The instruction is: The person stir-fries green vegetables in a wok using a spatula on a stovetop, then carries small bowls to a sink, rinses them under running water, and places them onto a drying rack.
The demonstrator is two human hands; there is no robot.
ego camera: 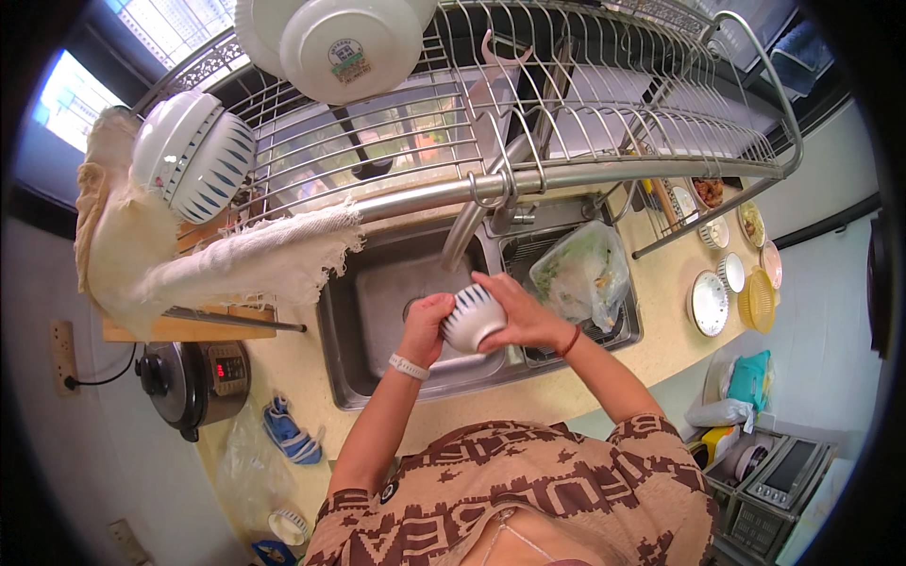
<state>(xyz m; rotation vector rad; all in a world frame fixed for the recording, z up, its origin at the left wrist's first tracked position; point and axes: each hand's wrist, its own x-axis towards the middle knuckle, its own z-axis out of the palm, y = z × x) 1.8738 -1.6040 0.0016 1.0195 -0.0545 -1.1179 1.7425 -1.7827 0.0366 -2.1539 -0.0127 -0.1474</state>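
Note:
Between both hands I hold a white ceramic bowl (473,322) with blue leaf-like strokes, tilted on its side above the double sink. My left hand (427,322) grips one side of it; a pale band circles that wrist. My right hand (520,311) clasps the opposite side, with a red cord at the wrist. Under the bowl lies the left basin (375,304) of the stainless-steel sink. The faucet (463,237) comes down just beyond my hands. A clear plastic bag (584,276) with green leafy matter sits over the right basin.
Overhead hangs a wire dish rack (425,141), holding stacked bowls (198,156), plates (350,49) and a draped white cloth (248,262). An electric pressure cooker (191,385) stands left. Several bowls, a patterned one (708,303) among them, and a yellow basket (757,301) are on the right counter.

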